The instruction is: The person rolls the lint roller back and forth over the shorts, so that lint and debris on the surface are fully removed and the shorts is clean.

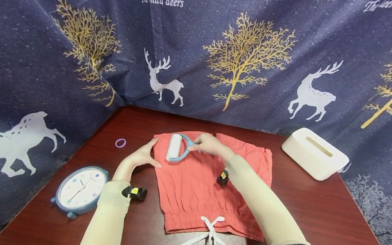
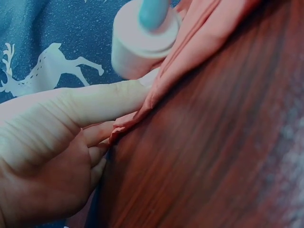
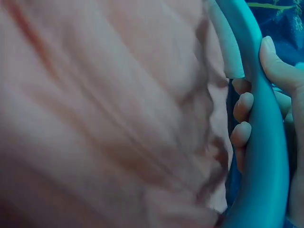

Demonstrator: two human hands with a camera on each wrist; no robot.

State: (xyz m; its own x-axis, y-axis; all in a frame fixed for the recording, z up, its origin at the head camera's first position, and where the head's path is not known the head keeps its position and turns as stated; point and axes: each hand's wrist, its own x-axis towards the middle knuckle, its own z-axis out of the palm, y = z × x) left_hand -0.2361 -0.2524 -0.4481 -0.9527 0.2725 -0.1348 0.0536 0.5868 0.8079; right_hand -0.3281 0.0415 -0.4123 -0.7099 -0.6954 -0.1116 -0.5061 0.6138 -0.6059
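Coral shorts [image 1: 196, 183] with a white drawstring lie spread on the table, waistband toward me. On the upper part of their left leg rests a lint roller, its white roll [image 1: 174, 148] held in a curved blue handle [image 1: 185, 154]. My right hand [image 1: 208, 144] grips that handle; in the right wrist view, the fingertips [image 3: 243, 107] wrap around the blue handle [image 3: 266, 137]. At the left edge of the shorts, my left hand [image 1: 141, 156] is spread, thumb and fingers apart. In the left wrist view, its thumb [image 2: 111, 100] lies straight against the cloth edge, near the white roll [image 2: 137, 42].
A blue-rimmed clock [image 1: 81, 189] lies face up at the left, beside my left forearm. Farther back is a small purple ring [image 1: 120, 143]. At the right stands a white tissue box [image 1: 315, 154]. A dark patterned cloth [image 1: 196, 68] hangs behind the table.
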